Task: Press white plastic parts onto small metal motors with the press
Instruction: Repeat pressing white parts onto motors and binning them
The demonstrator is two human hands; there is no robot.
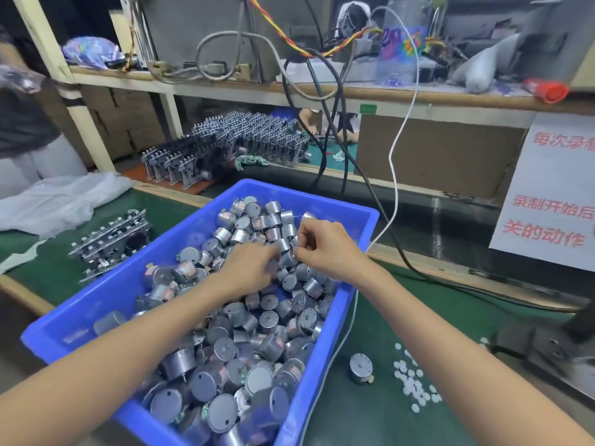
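reaching into a blue bin (pixel 360 217) with both hands, over a heap of small metal motors (pixel 225 349) filling most of it. digging down among the motors near the middle of the heap with the left hand (pixel 249 268), fingers curled and blurred; cannot tell whether holding anything. pinching narrowly with the right hand (pixel 323 249), just beside the left, thumb and curled fingers closed on a motor (pixel 287 257) at the top of the heap. touching or only nearly touching at the fingertips, cannot tell which.

sitting on a green mat (pixel 402 317), the bin. lying alone on the mat just right of the bin, flat face up, a loose motor (pixel 360 368). scattered just beside it, further right, white plastic parts (pixel 410 381). standing near the right edge, dark and blurred, the press (pixel 541 346), well apart from both hands.

trailing down past the bin's right wall, a white cable (pixel 391 156). hanging from the wooden shelf (pixel 450 98) behind, black cables (pixel 345 169). stacked left of the bin, metal frames (pixel 109 243), with more behind it. propped at far right, a white sign (pixel 553 194) with red characters. crumpled at left, a clear plastic bag (pixel 64 197).
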